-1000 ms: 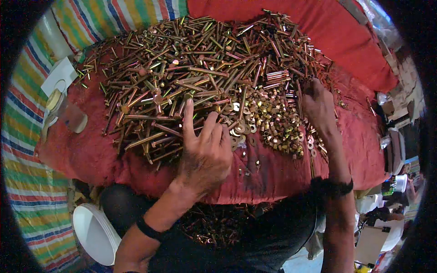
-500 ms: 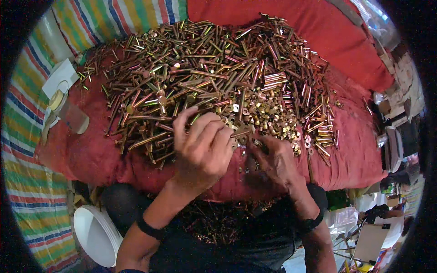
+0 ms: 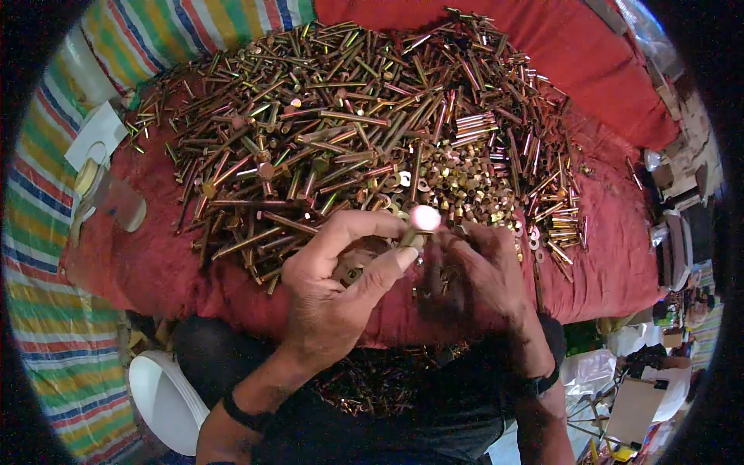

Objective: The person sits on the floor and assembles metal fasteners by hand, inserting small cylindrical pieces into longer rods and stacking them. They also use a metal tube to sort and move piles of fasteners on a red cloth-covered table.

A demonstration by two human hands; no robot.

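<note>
My left hand (image 3: 333, 271) pinches a gold-coloured bolt (image 3: 422, 225) between thumb and bent index finger, over the front edge of the metal heap. Its round end catches the light and glares, so detail there is lost. Close beside the bolt, my right hand (image 3: 492, 267) has its fingers curled together, slightly blurred; what they hold, if anything, is hidden. Just beyond both hands lies a pile of small gold nuts (image 3: 465, 174) with flat washers (image 3: 422, 186) at its left. Long bolts (image 3: 310, 147) spread in a big heap to the left and behind.
Everything lies on a red cloth (image 3: 225, 287). At the left stand a clear jar (image 3: 116, 198) and a white card (image 3: 97, 136). White plastic tubs (image 3: 163, 403) sit at lower left. More metal pieces (image 3: 372, 380) lie below, between my legs.
My left hand has turned and opened toward view, bringing the bolt up with its end toward me. My right hand has shifted slightly right and stays close to it.
</note>
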